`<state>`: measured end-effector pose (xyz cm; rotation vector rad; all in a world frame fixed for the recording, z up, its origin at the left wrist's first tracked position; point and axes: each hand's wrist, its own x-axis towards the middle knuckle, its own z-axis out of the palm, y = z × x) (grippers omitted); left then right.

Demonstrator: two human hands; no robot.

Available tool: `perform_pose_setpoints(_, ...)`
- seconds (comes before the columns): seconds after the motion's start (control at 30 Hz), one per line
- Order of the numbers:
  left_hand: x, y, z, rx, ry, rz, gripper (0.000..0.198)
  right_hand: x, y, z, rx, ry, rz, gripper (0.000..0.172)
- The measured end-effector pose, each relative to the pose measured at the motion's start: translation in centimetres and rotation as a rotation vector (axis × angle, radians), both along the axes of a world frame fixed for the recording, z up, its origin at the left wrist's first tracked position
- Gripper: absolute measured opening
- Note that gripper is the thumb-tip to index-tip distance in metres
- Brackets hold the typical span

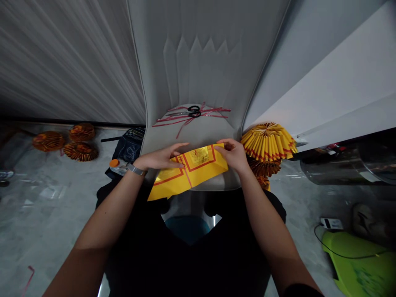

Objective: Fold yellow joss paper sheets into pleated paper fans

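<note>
A yellow folded paper (202,173) with red borders and gold foil patches lies tilted across the front of a grey chair seat. A thin pink-red line, perhaps a ribbon, crosses its middle. My left hand (161,157), a watch on its wrist, grips the paper's upper edge left of centre, thumb over the front. At the upper right corner, my right hand (234,154) pinches the paper between thumb and fingers. Farther back on the seat, black-handled scissors (194,111) rest on several pink-red ribbon strips (213,110).
Pleated yellow paper fans (268,142) are stacked right of the grey chair (210,78). More pleated paper rounds (81,152) sit on the left floor. An orange-capped bottle (115,163) and a dark bag (130,144) are by my left wrist. A green plastic object (359,260) lies lower right.
</note>
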<state>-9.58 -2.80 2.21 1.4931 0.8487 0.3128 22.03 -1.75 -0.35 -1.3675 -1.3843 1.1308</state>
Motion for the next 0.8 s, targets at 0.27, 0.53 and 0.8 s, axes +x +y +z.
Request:
perform_pose_setpoints(0.27,-0.1,-0.5,-1.6,0.265,0.393,0.156,0.073,0.8,-0.2,-1.6,0.181,-0.271,-0.084,0.038)
perform_pose_setpoints(0.53,-0.2,-1.1,-2.0,0.210,0.425,0.089,0.052,0.8,-0.5,-2.7,-0.001,-0.440,-0.068,0.076)
perform_pose_setpoints(0.8,0.3,-1.5,-1.9,0.245,0.420,0.069,0.049,0.6,-0.9,-0.6,-0.225,-0.178,0.135,0.032)
